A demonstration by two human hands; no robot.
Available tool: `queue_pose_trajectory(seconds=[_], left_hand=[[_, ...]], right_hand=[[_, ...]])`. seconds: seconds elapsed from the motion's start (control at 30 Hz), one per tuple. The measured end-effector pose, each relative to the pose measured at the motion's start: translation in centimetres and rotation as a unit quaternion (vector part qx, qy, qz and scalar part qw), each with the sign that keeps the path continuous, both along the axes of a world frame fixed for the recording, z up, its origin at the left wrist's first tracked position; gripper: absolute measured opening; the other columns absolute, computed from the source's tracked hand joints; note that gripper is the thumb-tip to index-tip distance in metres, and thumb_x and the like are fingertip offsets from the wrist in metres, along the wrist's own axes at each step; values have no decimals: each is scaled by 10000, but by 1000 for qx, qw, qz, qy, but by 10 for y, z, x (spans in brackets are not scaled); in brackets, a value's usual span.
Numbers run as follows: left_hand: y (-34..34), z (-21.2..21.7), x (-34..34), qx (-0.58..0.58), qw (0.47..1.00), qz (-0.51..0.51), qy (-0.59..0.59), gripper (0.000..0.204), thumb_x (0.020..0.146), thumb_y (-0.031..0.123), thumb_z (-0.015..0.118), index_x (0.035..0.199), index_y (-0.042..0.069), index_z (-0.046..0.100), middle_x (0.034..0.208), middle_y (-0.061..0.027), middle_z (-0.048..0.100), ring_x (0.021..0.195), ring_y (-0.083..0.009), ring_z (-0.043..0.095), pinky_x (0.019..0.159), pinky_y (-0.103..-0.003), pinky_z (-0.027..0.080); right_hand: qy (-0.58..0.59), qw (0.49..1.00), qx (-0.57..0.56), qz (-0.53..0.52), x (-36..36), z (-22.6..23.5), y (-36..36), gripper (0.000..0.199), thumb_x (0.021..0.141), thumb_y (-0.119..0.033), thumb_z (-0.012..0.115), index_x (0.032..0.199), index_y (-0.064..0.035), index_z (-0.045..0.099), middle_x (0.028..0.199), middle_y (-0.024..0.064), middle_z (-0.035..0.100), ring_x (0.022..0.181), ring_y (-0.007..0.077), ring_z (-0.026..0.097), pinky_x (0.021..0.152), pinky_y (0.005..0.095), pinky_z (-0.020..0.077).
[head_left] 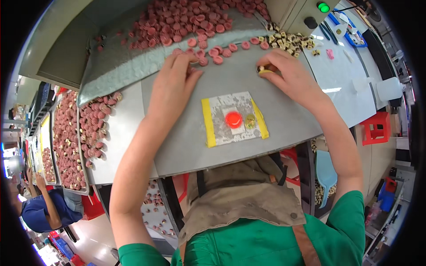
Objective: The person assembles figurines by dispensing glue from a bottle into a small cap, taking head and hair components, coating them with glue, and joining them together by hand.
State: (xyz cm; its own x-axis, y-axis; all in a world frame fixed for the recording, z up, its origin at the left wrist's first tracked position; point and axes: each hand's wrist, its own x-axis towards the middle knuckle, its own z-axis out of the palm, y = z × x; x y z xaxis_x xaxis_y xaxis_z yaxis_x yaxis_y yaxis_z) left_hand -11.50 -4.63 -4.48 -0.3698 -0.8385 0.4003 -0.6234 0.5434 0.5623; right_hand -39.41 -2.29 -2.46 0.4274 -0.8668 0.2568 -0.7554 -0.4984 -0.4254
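My left hand (177, 77) is at the near edge of the pink pile, fingers curled in a pinch. What lies between thumb and fingers is mostly hidden. A small pink cup-shaped piece (203, 61) lies beside its fingertips. More pink pieces (217, 59) trail rightward between my hands. Across from it, my right hand (286, 75) pinches a small cream-and-dark-brown piece (262, 69) between thumb and forefinger. Just beyond that hand is a heap of similar cream-and-brown pieces (288, 42). Nearer me, a worn square pad (224, 104) with yellow taped sides bears a glowing red disc (234, 119).
A large heap of pink pieces (177, 22) covers the sheeted far side. Trays of pink-and-cream pieces (66, 142) stand at left. A machine housing with a green light (323, 7) rises far right. A blue tray (355, 37) lies beyond it. Another person (49, 208) works at lower left.
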Motion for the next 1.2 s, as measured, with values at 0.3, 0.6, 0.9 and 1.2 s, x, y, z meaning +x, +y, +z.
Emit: queue_pose_trajectory(seconds=[0.3,0.6,0.9,1.2], left_hand=[[77,4,42,242,950,90,177,241,918,114,613,1136,12,606,981,-20,561,871,-96,569,757,-244,463],[126,-7,8,471,581,-49,662,383,976,161,536,1307,-20,471,1075,-57,588,917,-116,597,816,-234,502],[132,-17,10,463,587,-80,659,382,987,179,512,1315,-12,462,1094,-64,593,921,-103,582,829,-240,490],[133,-23,11,448,586,-95,669,362,984,166,516,1303,-3,480,1090,-52,596,933,-106,586,837,-239,485]], right_hand=[[-20,999,41,-23,0,-4,45,179,855,-85,629,1020,-31,584,981,91,575,859,241,589,769,323,486],[41,997,39,48,21,8,53,196,843,-33,592,1039,-29,599,951,112,591,895,282,585,780,349,468],[17,995,8,103,82,4,78,242,753,15,634,989,-18,591,920,122,565,866,313,571,744,389,473],[60,991,-15,119,82,-1,81,234,716,25,643,944,-17,605,895,94,561,850,291,566,735,386,476]])
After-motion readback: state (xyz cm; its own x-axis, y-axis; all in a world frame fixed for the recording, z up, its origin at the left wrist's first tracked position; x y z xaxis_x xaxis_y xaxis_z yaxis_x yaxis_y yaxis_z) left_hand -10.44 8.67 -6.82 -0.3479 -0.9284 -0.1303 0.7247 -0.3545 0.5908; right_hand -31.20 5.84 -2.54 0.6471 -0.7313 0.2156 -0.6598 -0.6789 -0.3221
